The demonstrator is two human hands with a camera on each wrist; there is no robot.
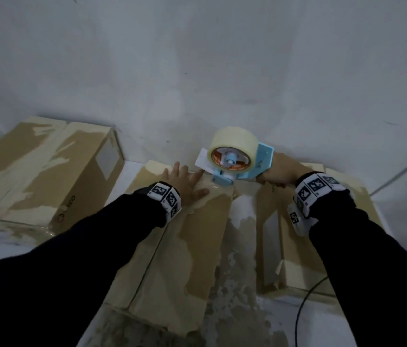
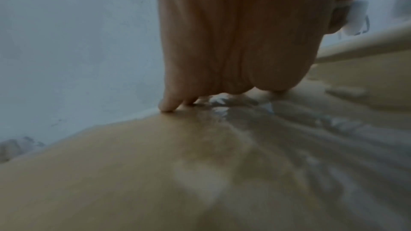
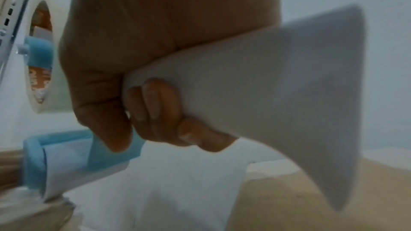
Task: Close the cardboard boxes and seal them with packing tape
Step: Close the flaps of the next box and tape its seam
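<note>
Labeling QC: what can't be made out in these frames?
- Head view: box print, too dim and small.
- Left wrist view: left hand blocks the fingertips and the tape end.
- Right wrist view: right hand and blurred dispenser handle block the cutter.

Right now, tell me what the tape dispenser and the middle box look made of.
Tape dispenser: looks like matte light-blue plastic with a white handle.
Middle box: tan cardboard, dull, with pale patches where the surface appears torn; glossy clear tape under the left hand.
</note>
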